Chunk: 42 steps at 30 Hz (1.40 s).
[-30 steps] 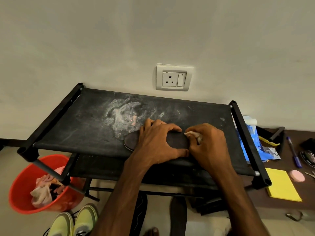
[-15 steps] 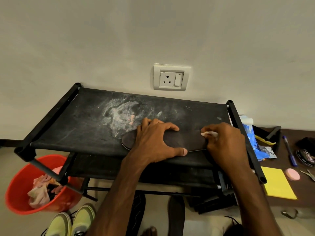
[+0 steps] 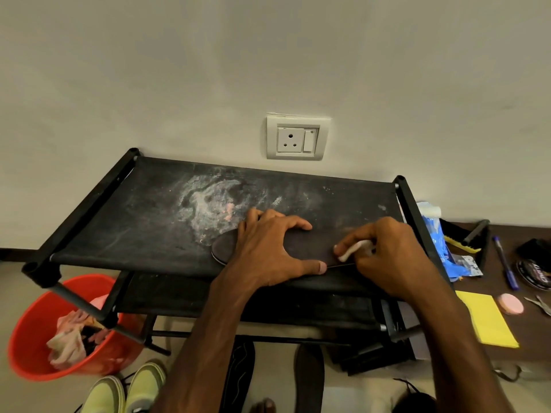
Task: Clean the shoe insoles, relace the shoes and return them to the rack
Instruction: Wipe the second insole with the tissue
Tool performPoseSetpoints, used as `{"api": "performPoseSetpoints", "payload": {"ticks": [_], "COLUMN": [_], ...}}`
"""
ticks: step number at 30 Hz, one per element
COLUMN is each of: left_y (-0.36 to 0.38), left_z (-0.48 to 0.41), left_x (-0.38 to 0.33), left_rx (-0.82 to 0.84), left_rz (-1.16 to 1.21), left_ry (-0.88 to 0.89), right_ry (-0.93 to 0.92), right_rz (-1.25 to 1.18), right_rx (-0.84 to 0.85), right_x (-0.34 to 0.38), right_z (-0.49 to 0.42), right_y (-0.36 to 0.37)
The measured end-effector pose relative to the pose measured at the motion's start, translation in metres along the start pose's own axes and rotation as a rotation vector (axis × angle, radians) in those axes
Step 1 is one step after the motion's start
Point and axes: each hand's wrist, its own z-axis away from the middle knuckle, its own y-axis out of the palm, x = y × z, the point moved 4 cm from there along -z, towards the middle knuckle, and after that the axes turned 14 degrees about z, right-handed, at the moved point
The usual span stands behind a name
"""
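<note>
On the floor in front of the rack (image 3: 134, 228) stand the yellow-green shoes (image 3: 125, 393), and at the rack's left front corner is a red bucket (image 3: 32, 332). On the rack's top shelf, near its front edge, lies the dark insole (image 3: 310, 244), flat, its long axis running left to right along that edge. The left hand (image 3: 268, 248) is spread over its middle with fingers nearly straight and presses it down, thumb at the near edge. The right hand (image 3: 390, 257) is on the right part of the insole, and its fingers pinch a small white wipe (image 3: 354, 248) against the surface. So the next stroke, I judge, must run along this long axis toward the right end, and the right hand is the nearer one for it. Compared with half a second ago, the wipe has come back a little toward the left hand, which has not shifted. Further back on the shelf is a whitish smear (image 3: 208, 204), and behind the rack a wall socket (image 3: 298, 137)
</note>
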Motion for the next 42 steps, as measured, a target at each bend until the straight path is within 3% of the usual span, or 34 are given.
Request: {"api": "performPoseSetpoints", "payload": {"ticks": [5, 12, 27, 35, 42], "left_y": [0.000, 0.001, 0.001, 0.003, 0.002], "left_z": [0.000, 0.000, 0.000, 0.000, 0.001], "left_x": [-0.001, -0.001, -0.003, -0.002, -0.002], "left_rx": [0.001, 0.008, 0.012, -0.004, -0.008], "left_rz": [0.005, 0.004, -0.014, -0.019, -0.022], "left_ry": [-0.006, -0.004, -0.009, 0.004, 0.005], "right_ry": [0.198, 0.226, 0.145, 0.287, 0.259], "right_rz": [-0.112, -0.175, 0.082, -0.181, -0.090], "right_rx": [-0.227, -0.411, -0.046, -0.342, -0.237], "right_x": [-0.023, -0.028, -0.023, -0.032, -0.035], "right_z": [-0.004, -0.009, -0.007, -0.009, -0.011], "right_y": [0.000, 0.008, -0.005, 0.004, 0.000]}}
